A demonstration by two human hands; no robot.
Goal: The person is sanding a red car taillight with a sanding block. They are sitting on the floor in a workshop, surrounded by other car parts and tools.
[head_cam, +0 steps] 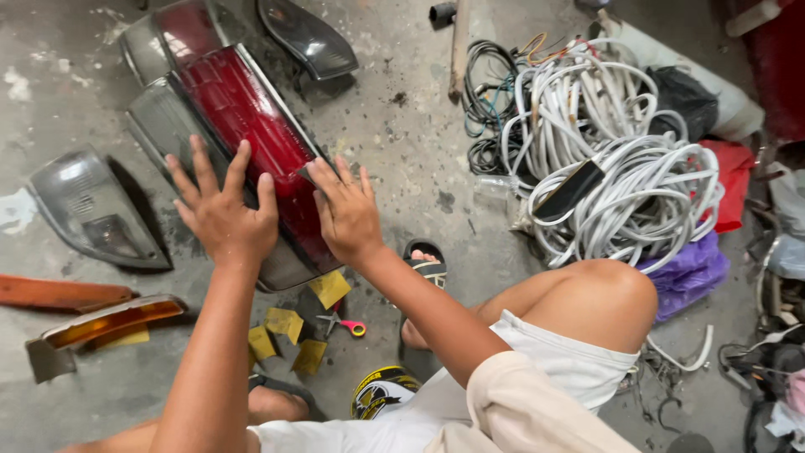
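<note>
My left hand and right hand press flat, fingers spread and grasping nothing, on the red tail light, steadying it against the floor. Scissors lie below my right fingers.

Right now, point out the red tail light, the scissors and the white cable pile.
Red tail light (243,109), head view, on the red lens above the hands.
Scissors (345,325), head view, on the pink-and-red handles.
White cable pile (637,184), head view, on the coils' middle.

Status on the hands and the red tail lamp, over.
Left hand and right hand both flat, fingers spread, on red tail lamp. Lamp lies on concrete floor. Yellow sandpaper scraps and small scissors below it, none blocking.
</note>
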